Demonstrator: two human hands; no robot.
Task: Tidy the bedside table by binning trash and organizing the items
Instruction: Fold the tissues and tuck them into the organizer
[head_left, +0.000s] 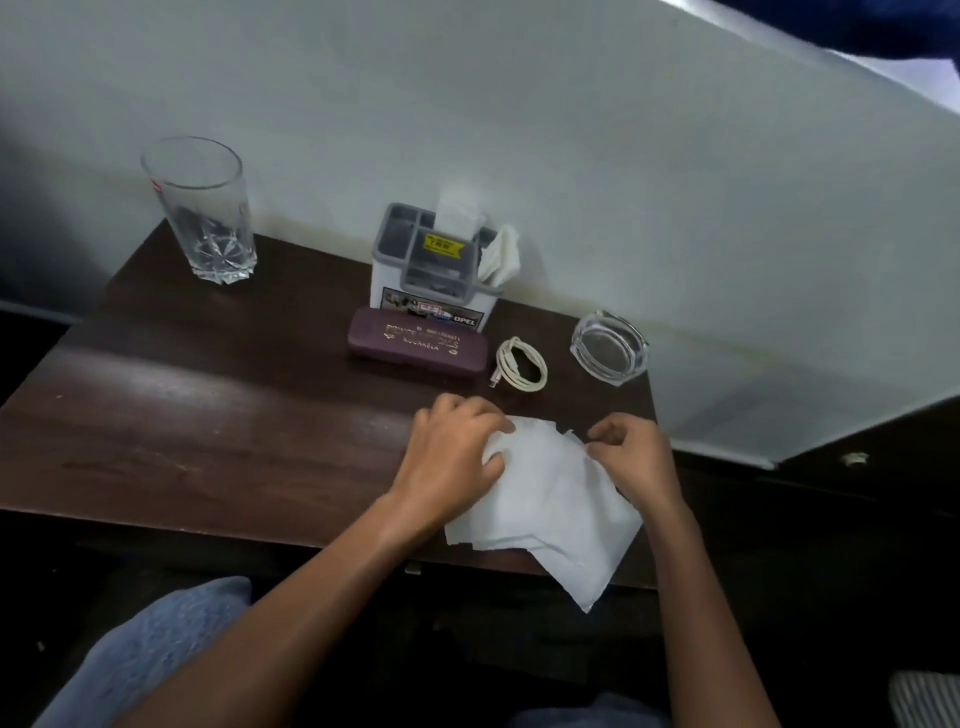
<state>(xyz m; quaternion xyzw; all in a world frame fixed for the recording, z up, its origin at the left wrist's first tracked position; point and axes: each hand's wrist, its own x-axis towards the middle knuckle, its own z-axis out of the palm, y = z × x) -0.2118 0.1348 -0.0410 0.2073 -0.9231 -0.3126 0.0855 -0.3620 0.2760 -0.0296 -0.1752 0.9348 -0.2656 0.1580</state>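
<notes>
A stack of white tissues (550, 509) lies at the front right of the dark wooden bedside table (208, 415), its lower corner hanging over the front edge. My left hand (452, 452) rests on the stack's left side with curled fingers gripping the paper. My right hand (631, 452) pinches the stack's upper right corner. Behind them lie a maroon spectacle case (415, 345) and a coiled white cable (522, 364). A grey and white organizer (431, 270) holds a tissue in its top.
A tall empty glass (205, 208) stands at the table's back left. A glass ashtray (609, 348) sits at the back right near the wall. Another white tissue (504, 254) leans beside the organizer. Blue fabric (150, 654) lies at the lower left.
</notes>
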